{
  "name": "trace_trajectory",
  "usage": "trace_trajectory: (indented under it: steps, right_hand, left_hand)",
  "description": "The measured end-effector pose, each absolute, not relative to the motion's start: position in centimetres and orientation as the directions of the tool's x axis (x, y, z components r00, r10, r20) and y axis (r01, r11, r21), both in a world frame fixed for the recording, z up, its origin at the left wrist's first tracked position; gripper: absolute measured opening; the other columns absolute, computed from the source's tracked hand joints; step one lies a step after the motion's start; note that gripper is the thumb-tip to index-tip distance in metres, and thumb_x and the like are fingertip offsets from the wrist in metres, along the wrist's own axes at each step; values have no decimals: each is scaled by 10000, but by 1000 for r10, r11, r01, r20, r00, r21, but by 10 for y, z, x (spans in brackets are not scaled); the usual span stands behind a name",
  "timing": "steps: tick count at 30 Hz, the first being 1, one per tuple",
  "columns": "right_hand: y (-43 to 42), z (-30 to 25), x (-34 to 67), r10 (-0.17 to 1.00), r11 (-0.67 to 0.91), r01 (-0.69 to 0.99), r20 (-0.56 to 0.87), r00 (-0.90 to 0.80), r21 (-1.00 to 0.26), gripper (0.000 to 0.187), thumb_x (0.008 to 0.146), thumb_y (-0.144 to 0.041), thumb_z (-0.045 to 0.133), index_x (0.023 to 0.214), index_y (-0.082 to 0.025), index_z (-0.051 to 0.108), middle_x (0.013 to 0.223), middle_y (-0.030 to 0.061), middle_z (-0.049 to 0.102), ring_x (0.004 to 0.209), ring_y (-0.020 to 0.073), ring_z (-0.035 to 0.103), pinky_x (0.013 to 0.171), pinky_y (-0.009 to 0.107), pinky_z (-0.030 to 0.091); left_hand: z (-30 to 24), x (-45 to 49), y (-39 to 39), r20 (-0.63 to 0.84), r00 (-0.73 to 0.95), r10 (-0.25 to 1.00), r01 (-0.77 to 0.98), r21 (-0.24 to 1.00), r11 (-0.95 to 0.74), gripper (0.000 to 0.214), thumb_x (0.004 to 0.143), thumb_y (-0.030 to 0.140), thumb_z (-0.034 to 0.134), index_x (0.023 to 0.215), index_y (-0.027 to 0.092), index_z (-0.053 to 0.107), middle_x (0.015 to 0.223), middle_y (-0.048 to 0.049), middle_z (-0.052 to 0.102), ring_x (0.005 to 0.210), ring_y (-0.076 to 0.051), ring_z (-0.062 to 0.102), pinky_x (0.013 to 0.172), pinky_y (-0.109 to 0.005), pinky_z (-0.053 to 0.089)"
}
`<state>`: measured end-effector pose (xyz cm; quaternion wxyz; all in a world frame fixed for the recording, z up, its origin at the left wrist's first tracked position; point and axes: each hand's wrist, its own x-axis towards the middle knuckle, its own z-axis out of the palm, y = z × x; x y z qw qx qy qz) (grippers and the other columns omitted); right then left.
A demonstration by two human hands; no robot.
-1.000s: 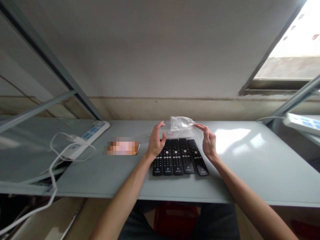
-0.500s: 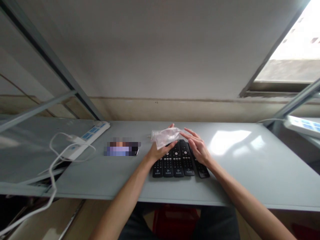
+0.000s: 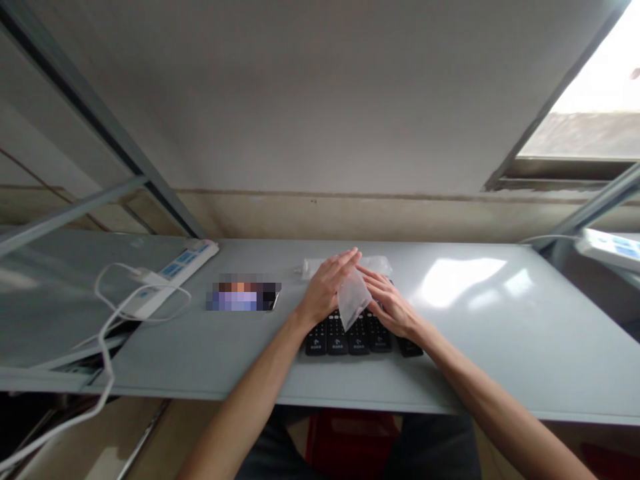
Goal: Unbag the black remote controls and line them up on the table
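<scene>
Several black remote controls [image 3: 345,337] lie side by side on the grey table [image 3: 210,347], right in front of me. Both my hands are over their far ends with a small clear plastic bag [image 3: 353,299] held between them. My left hand [image 3: 327,288] has its fingers together against the bag's upper left edge. My right hand [image 3: 390,303] grips the bag's right side, fingers stretched along it. More clear bags [image 3: 375,265] lie flat on the table just behind my hands.
A phone [image 3: 243,297] lies left of the remotes. A white power strip [image 3: 175,268] with a looping white cable [image 3: 107,313] sits at the far left. Another power strip [image 3: 610,245] is at the right edge. Metal frame bars cross the upper left. A wall backs the table.
The bag has come down from above the pile to hang over the remotes. Both hands closed in on it and moved nearer to me.
</scene>
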<state>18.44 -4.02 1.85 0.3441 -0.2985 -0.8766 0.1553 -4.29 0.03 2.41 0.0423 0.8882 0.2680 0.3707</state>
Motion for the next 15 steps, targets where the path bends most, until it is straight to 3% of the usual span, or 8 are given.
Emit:
trace_trajectory:
  steps: [9, 15]
  right_hand:
    - [-45, 26, 178, 564, 823, 358, 561, -605, -441, 573, 1098, -320, 394, 1668, -281, 346, 1619, 114, 528, 1617, 291, 287, 1247, 589, 381]
    - [-50, 21, 176, 587, 809, 415, 604, -539, -416, 612, 1064, -254, 473, 1661, -254, 337, 1603, 166, 531, 1508, 327, 482, 1189, 573, 472]
  left_hand:
    - [25, -45, 1, 650, 588, 482, 482, 198, -854, 628, 1086, 148, 366, 1688, 245, 218, 1547, -133, 561, 1457, -252, 511, 1234, -475, 395]
    - [20, -49, 4, 700, 484, 525, 572, 201, -795, 641, 1035, 97, 398, 1655, 239, 315, 1241, -96, 668, 1195, -246, 600, 1086, -424, 476]
